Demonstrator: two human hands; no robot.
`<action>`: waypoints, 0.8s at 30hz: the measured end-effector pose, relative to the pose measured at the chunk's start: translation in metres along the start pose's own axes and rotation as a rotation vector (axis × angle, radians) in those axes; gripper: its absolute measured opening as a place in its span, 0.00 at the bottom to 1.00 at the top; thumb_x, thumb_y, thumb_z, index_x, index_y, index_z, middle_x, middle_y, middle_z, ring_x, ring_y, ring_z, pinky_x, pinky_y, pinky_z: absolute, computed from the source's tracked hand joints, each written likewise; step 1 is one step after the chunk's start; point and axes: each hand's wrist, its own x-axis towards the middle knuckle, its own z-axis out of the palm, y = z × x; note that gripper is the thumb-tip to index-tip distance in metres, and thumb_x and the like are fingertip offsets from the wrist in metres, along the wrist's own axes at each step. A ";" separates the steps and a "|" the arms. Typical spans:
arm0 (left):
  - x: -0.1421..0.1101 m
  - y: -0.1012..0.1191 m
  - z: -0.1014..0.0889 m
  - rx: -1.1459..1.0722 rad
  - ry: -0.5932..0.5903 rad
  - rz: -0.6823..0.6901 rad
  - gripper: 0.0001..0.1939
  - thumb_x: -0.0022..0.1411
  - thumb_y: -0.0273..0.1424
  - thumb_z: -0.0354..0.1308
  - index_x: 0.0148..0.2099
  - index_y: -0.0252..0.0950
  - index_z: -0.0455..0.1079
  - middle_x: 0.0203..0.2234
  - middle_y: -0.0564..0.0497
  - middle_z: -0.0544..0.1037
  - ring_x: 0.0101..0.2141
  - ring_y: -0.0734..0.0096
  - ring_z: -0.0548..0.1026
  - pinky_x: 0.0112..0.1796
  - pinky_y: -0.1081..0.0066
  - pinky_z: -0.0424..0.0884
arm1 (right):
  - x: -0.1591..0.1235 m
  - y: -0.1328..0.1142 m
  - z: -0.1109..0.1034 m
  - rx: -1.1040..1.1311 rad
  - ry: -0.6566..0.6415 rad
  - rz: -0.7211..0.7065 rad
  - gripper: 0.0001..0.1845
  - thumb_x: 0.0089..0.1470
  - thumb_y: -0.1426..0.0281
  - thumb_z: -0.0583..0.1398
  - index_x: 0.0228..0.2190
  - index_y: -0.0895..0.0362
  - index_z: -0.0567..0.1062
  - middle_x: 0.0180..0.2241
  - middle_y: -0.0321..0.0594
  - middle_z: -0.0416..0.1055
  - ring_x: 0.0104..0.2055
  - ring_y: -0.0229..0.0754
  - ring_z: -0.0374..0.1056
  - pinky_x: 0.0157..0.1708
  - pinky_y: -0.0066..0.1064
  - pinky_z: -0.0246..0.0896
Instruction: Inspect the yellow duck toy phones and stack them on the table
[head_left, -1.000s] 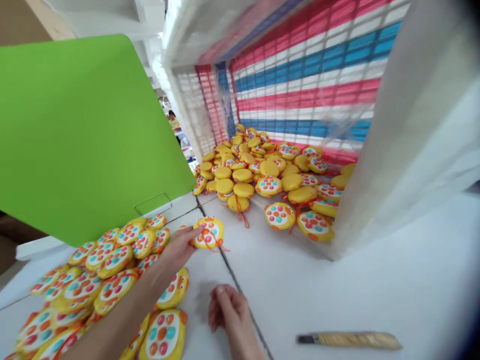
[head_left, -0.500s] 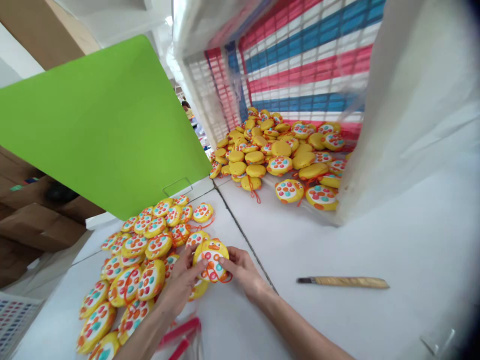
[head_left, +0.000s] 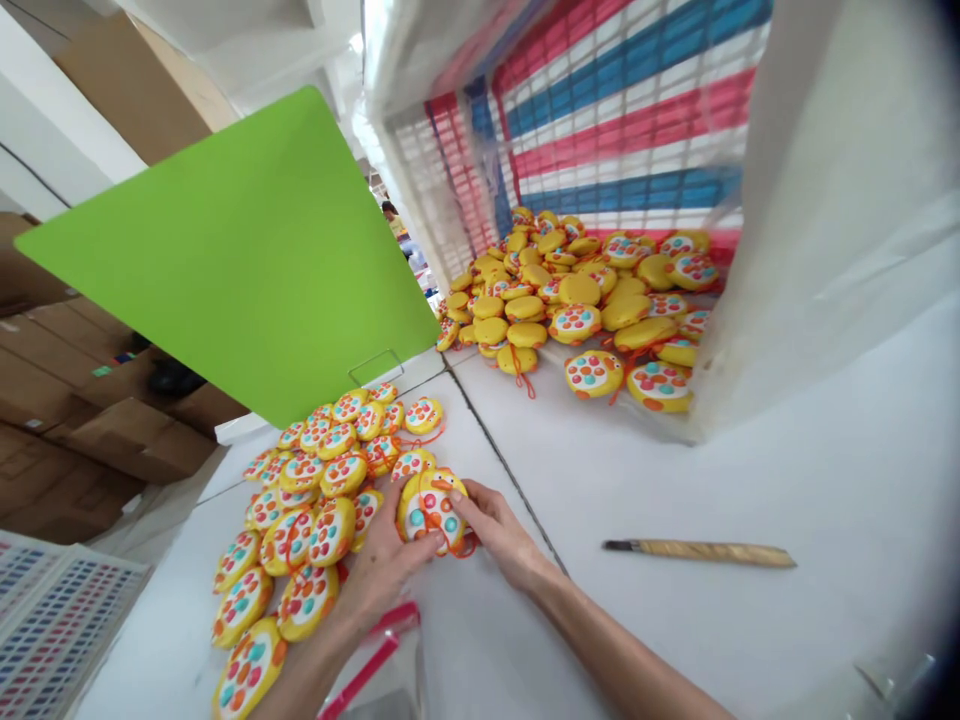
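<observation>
Between both hands is a round yellow duck-shaped toy (head_left: pixel 429 508), its white face with coloured dots turned up toward me. My left hand (head_left: pixel 390 550) is closed on its left side, thumb along the lower edge. My right hand (head_left: pixel 491 525) grips the right side, with the thumb on the front near the beak. An orange cord loop hangs at the toy's lower right. Just left of my hands, a pile of similar yellow toys (head_left: pixel 304 470) covers the table, mostly dotted face up.
A lined white basket (head_left: pixel 420 180) lies on its side at the back, more yellow toys (head_left: pixel 580 290) spilling from it. A wooden-handled tool (head_left: pixel 712 552) lies on the right. A green board (head_left: pixel 247 250) stands at back left. A pink-edged clear bag (head_left: pixel 375 670) lies in front.
The toy stays in both hands. My right thumb has shifted up toward the beak, and my left thumb has moved to the toy's lower edge. The whole view has shifted slightly.
</observation>
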 end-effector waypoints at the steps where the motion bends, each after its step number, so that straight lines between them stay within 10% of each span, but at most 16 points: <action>1: -0.002 0.001 0.002 -0.052 -0.015 -0.014 0.37 0.46 0.33 0.65 0.58 0.36 0.57 0.47 0.44 0.72 0.45 0.55 0.72 0.42 0.64 0.71 | -0.001 -0.001 0.000 -0.008 0.008 -0.015 0.24 0.50 0.53 0.58 0.36 0.62 0.71 0.28 0.38 0.69 0.26 0.35 0.62 0.24 0.25 0.59; 7: -0.008 -0.011 0.008 -0.350 -0.063 -0.110 0.33 0.55 0.42 0.58 0.60 0.39 0.54 0.53 0.41 0.67 0.42 0.56 0.74 0.33 0.64 0.75 | -0.004 -0.005 0.000 -0.113 0.033 -0.108 0.21 0.50 0.55 0.59 0.33 0.63 0.72 0.26 0.37 0.67 0.25 0.34 0.60 0.23 0.24 0.56; 18: -0.015 0.003 0.008 -0.125 -0.063 -0.003 0.37 0.47 0.35 0.65 0.58 0.36 0.56 0.47 0.44 0.72 0.44 0.58 0.73 0.41 0.65 0.73 | -0.006 -0.006 0.004 -0.206 0.060 -0.090 0.22 0.50 0.54 0.58 0.33 0.62 0.70 0.27 0.38 0.66 0.28 0.36 0.60 0.26 0.26 0.57; 24: -0.018 0.002 0.001 -0.214 -0.053 -0.088 0.40 0.48 0.37 0.65 0.61 0.39 0.51 0.47 0.44 0.72 0.37 0.61 0.75 0.30 0.68 0.75 | -0.009 -0.010 0.009 -0.071 -0.019 -0.061 0.23 0.55 0.53 0.53 0.38 0.61 0.71 0.31 0.40 0.69 0.31 0.38 0.63 0.30 0.27 0.59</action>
